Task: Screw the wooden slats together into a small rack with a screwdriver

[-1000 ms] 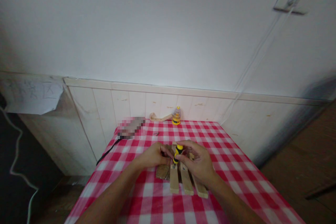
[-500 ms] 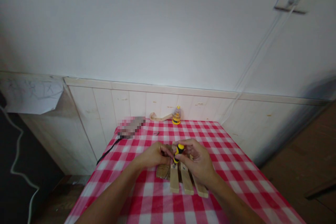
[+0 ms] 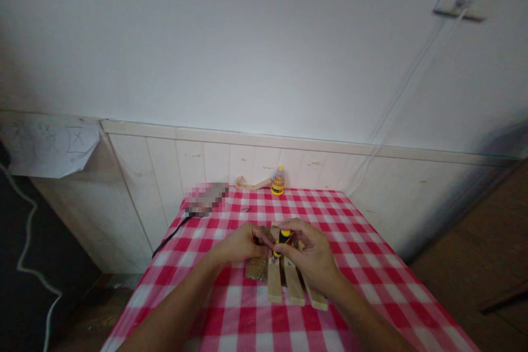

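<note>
My right hand [image 3: 314,257] grips a small yellow-and-black screwdriver [image 3: 284,236] by its handle, tip pointing down. Under that tip lies the leftmost of three pale wooden strips [image 3: 274,286], with a dark spot, perhaps a screw, on it. My left hand [image 3: 240,243] is closed, its fingertips pinched beside the screwdriver's lower end; what they hold is hidden. The middle strip [image 3: 295,290] also bears a small dark mark. The right strip [image 3: 318,299] runs partly beneath my right hand. Below the strips is a brown piece [image 3: 256,269] that looks wrapped in clear film.
A red-and-white checked cloth [image 3: 231,313] covers the table. Against the wall stand a yellow-capped clear bottle [image 3: 278,182] and an angled wooden piece [image 3: 253,184]. A blurred-out object [image 3: 208,199] with a black strap lies at the back left; a small dark item [image 3: 246,209] lies nearby.
The screwdriver's handle has tilted more upright and turned slightly in my right hand. My left hand stays in nearly the same place, and the strips have not moved.
</note>
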`<state>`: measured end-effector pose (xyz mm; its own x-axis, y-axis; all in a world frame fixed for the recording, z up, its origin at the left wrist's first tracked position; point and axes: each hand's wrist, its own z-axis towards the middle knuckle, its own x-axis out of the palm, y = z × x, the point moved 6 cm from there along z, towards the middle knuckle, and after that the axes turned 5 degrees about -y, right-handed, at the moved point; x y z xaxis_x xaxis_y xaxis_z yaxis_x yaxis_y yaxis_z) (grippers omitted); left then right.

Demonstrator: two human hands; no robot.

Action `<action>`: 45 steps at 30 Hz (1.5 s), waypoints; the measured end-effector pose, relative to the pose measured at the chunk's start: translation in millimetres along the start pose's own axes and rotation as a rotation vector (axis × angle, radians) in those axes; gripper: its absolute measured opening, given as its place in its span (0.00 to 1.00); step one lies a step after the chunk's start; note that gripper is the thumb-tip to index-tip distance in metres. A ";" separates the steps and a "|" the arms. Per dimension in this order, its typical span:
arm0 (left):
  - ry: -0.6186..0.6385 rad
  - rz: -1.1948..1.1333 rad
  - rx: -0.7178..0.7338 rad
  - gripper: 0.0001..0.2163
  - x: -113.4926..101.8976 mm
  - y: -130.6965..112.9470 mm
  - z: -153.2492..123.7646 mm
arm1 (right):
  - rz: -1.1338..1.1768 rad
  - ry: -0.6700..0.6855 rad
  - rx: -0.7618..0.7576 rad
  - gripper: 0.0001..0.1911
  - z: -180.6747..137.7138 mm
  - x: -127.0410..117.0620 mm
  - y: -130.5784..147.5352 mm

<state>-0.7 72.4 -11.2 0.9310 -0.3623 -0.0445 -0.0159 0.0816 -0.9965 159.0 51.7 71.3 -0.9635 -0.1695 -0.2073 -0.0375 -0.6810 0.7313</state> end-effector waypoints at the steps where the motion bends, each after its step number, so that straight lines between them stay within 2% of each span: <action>1: -0.002 0.001 0.002 0.09 -0.1 -0.4 0.2 | -0.008 0.001 -0.009 0.14 0.1 0.1 1.3; 8: -0.007 0.011 0.017 0.08 0.6 -2.9 -0.6 | -0.026 0.024 -0.175 0.12 4.7 3.5 18.3; 13: -0.004 0.017 0.020 0.08 0.2 -4.2 -1.7 | -0.054 0.044 -0.206 0.14 5.0 1.4 20.1; 17: 0.008 0.015 0.005 0.09 0.5 -2.3 -1.3 | -0.094 0.101 -0.190 0.15 3.4 -1.3 19.8; 25: 0.027 -0.019 -0.007 0.10 2.3 -2.0 -1.8 | -0.155 0.030 -0.089 0.15 2.7 -4.1 12.5; 32: 0.020 0.003 -0.014 0.11 0.9 0.0 -1.3 | -0.074 -0.020 -0.095 0.13 3.6 -4.9 9.8; 40: 0.009 0.032 -0.022 0.11 1.1 -3.3 -2.0 | -0.074 -0.032 -0.027 0.13 0.6 -4.5 1.5; 45: 0.009 0.037 -0.019 0.09 1.5 -3.4 -1.6 | -0.071 -0.031 -0.056 0.14 0.4 -2.5 2.9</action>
<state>0.2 70.1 -7.9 0.9264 -0.3677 -0.0814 -0.0567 0.0777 -0.9954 161.1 50.4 74.2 -0.9666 -0.0979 -0.2370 -0.0922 -0.7298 0.6774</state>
